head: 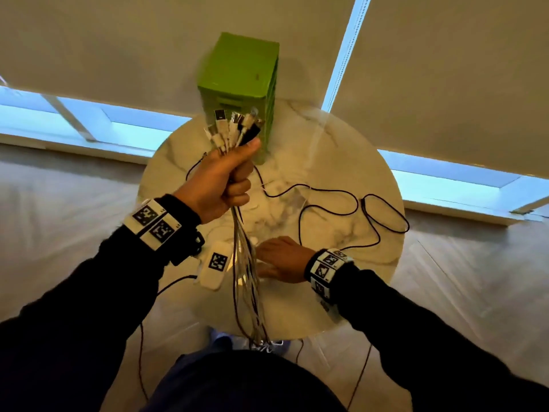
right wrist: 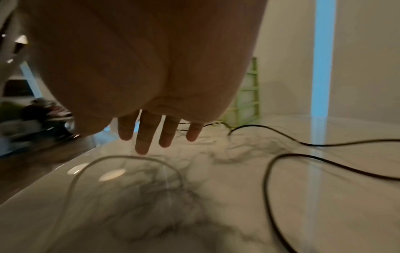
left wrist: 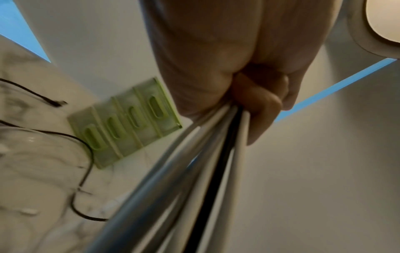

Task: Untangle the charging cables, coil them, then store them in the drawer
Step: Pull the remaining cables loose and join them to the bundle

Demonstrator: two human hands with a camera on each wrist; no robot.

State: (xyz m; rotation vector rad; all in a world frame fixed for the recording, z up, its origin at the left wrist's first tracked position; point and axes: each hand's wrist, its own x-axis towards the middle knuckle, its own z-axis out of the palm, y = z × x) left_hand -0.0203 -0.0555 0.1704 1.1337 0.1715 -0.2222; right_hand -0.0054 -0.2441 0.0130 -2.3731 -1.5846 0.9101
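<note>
Gripped tight in the left hand (head: 221, 181), a bunch of cables (head: 248, 281) hangs over the table's six o'clock edge, plugs (head: 234, 126) fanned above the fist. At three o'clock a loose black cable (head: 335, 197) snakes over the marble table (head: 356, 162). Flat and empty, the right hand (head: 280, 258) spreads straight fingers (right wrist: 143, 135) above the top. At twelve o'clock stands the green drawer unit (head: 240, 84).
</note>
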